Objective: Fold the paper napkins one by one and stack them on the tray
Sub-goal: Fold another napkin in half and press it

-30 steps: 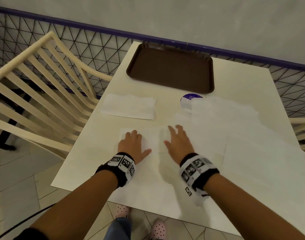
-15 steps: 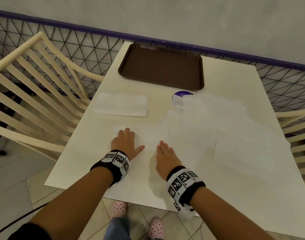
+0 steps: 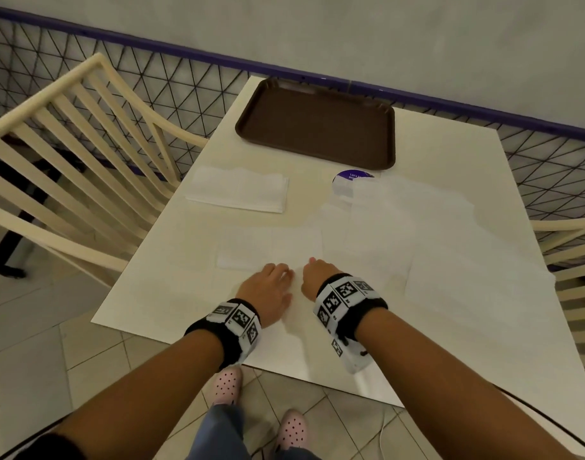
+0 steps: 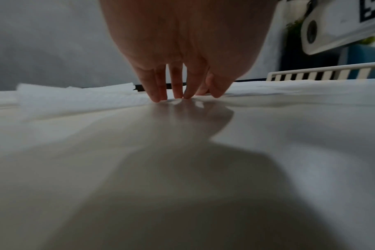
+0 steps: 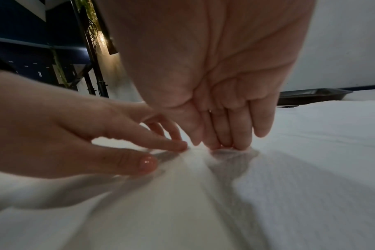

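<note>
A white unfolded napkin (image 3: pixel 271 247) lies flat near the table's front edge. Both hands rest on it close together. My left hand (image 3: pixel 274 277) has straight fingers pointing down, and their tips press on the paper (image 4: pixel 310 128). My right hand (image 3: pixel 317 270) stands the same way, fingertips (image 5: pixel 225 145) pushing into the napkin (image 5: pixel 310 169), which puckers slightly there. The left hand (image 5: pixel 118 135) shows beside it, its thumb low over the paper. The brown tray (image 3: pixel 317 127) sits bare at the far end of the table. A folded napkin stack (image 3: pixel 238 190) lies left of centre.
Several unfolded napkins (image 3: pixel 417 234) overlap across the right half of the table, partly covering a purple round sticker (image 3: pixel 351 175). Cream slatted chairs stand at the left (image 3: pixel 69 144) and right (image 3: pixel 570 254). A wire mesh fence runs behind the table.
Both hands slid back toward me over the napkin and drew together. Their palms lay flat and apart before; now only the fingertips press, side by side.
</note>
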`<control>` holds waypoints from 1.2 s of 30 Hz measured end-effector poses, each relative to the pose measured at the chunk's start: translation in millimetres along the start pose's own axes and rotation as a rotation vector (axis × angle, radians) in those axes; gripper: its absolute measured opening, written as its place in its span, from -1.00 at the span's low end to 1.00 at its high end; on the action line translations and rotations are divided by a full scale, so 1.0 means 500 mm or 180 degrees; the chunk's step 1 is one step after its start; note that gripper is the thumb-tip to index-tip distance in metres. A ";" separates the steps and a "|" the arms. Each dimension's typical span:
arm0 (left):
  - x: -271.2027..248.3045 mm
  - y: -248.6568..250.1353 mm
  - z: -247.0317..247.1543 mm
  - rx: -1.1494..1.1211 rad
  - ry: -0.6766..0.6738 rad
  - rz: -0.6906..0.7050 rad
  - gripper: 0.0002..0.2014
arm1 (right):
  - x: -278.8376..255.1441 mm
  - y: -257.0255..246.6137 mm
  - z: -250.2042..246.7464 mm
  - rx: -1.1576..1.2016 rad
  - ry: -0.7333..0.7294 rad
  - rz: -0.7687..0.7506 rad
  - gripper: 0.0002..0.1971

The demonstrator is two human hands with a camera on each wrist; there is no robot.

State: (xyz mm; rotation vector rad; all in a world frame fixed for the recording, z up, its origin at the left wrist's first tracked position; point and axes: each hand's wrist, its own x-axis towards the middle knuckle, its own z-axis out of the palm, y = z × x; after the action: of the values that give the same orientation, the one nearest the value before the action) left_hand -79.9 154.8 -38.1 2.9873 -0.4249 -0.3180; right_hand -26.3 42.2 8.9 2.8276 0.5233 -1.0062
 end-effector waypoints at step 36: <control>0.042 -0.106 -0.079 0.0849 -0.0944 -0.0299 -0.58 | 0.031 -0.003 0.014 -0.0689 0.0857 -0.0509 -0.62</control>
State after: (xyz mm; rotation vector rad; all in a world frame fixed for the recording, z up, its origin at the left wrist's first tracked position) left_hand -37.4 202.5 -10.8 3.2343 -0.3800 -0.7780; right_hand -19.4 46.6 -6.2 2.7705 0.8412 -0.5483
